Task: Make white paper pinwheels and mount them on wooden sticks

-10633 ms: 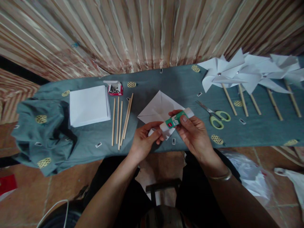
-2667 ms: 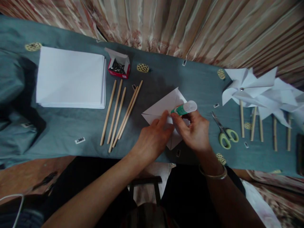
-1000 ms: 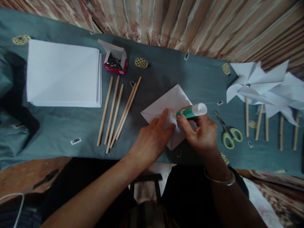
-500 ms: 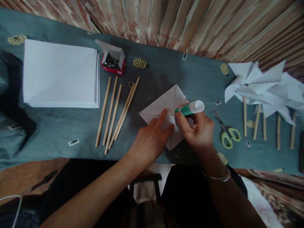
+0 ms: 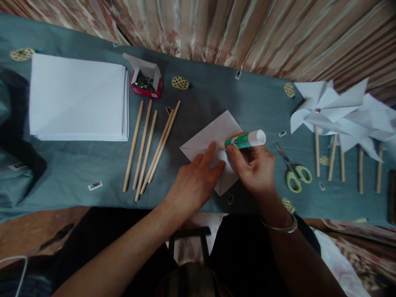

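A white paper square (image 5: 204,134) with crease lines lies cornerwise on the cloth-covered table. My left hand (image 5: 195,181) rests on its left and lower part, fingers spread and the index finger stretched toward the middle. In my right hand (image 5: 258,169) is a green and white glue stick (image 5: 243,140), gripped between thumb and fingers. It tilts toward the left, its working end at the middle of the paper close to my left index fingertip. The contact point is partly hidden by my fingers.
Left of the paper lie several wooden sticks (image 5: 133,146), an open red box (image 5: 145,82) of small metal pieces and a stack of white paper (image 5: 77,97). To the right are green-handled scissors (image 5: 292,169) and white paper pinwheels (image 5: 331,107) on sticks. A curtain (image 5: 201,29) hangs behind.
The whole view has shifted slightly. My left hand stays pressed on the paper, and my right hand still holds the glue stick at nearly the same spot on it.
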Available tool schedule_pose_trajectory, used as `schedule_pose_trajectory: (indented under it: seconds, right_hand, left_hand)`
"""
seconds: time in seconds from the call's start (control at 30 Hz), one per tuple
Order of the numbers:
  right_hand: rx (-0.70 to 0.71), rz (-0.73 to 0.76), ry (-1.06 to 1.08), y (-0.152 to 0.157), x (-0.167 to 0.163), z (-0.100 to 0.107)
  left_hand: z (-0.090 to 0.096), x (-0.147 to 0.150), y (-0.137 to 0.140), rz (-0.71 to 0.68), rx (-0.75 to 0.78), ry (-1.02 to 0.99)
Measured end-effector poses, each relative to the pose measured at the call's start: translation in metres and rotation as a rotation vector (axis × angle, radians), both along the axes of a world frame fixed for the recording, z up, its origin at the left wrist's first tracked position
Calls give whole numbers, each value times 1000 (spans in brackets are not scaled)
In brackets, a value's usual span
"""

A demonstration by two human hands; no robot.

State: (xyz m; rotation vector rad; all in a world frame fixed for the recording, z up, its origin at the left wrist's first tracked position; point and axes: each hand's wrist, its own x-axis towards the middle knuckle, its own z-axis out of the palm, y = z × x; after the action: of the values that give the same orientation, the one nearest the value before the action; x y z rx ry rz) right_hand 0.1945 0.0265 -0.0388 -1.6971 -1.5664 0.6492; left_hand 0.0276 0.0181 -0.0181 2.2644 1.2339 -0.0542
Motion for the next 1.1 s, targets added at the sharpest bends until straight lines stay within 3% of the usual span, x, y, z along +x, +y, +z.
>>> schedule_pose_trajectory:
  seconds: [0.23, 0.33, 0.43, 0.5, 0.63, 0.7, 0.83, 1.1]
  right_hand:
    - [-127, -146, 960, 11, 10, 2]
    - [-167, -172, 1171, 14, 19, 5]
    - [-191, -196, 1250, 15, 23, 9]
    - [-203, -204, 1271, 14, 23, 10]
    - [-245, -117, 1233, 7, 17, 13]
    - [-285, -51, 1189, 1, 11, 14]
    - [-338, 30, 1160, -10, -2, 15]
    - [-270, 78, 1135, -25, -9, 18]
  left_hand:
    - [-4, 0, -2, 9, 66, -25]
    - [-11, -4, -4, 41, 106, -128]
    - [-16, -8, -4, 142, 88, -400]
    - [-15, -11, -1, 287, 1, -643]
    - [-7, -10, 5, 685, -363, -1044]
    - [-4, -8, 7, 793, -506, -1167]
    - [-3, -3, 7, 845, -546, -1278]
    - [-1, -3, 0, 796, -423, -1222]
